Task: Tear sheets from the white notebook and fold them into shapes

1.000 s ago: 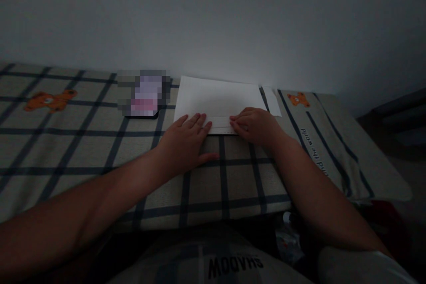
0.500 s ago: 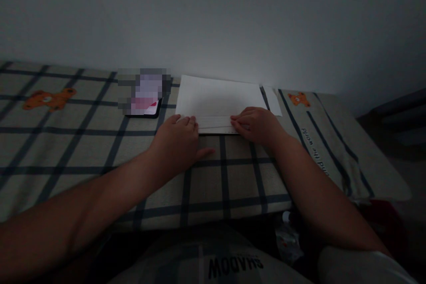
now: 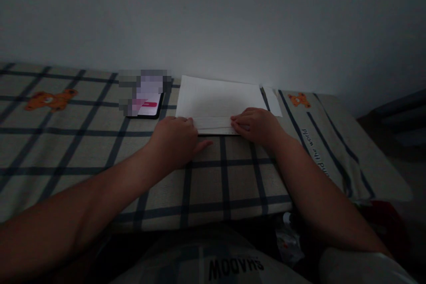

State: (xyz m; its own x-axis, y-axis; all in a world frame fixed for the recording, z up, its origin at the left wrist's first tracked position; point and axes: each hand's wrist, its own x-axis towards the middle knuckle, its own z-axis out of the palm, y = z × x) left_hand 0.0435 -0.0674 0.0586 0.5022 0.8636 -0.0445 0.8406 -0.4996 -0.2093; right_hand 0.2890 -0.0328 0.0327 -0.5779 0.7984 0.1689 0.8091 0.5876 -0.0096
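A white sheet of paper [image 3: 219, 97] lies on the checked cloth against the wall, with a narrow folded strip [image 3: 213, 123] along its near edge. My left hand [image 3: 175, 140] presses on the strip's left end, its fingers resting on the paper and its thumb stuck out to the right, apart from the sheet. At the strip's right part, my right hand [image 3: 258, 124] has its fingers drawn together on the paper. The undersides of both hands are hidden.
A lit smartphone [image 3: 148, 104], partly pixelated, lies left of the paper. To the right are a dark slim object [image 3: 264, 97] and a smaller white paper piece [image 3: 273, 101]. The checked cloth [image 3: 206, 186] ends at a front edge; below it is a clear plastic bottle [image 3: 289, 239].
My left hand has shifted slightly up and left, with its fingers more bent and its thumb raised a little. The right hand and the paper have stayed in place.
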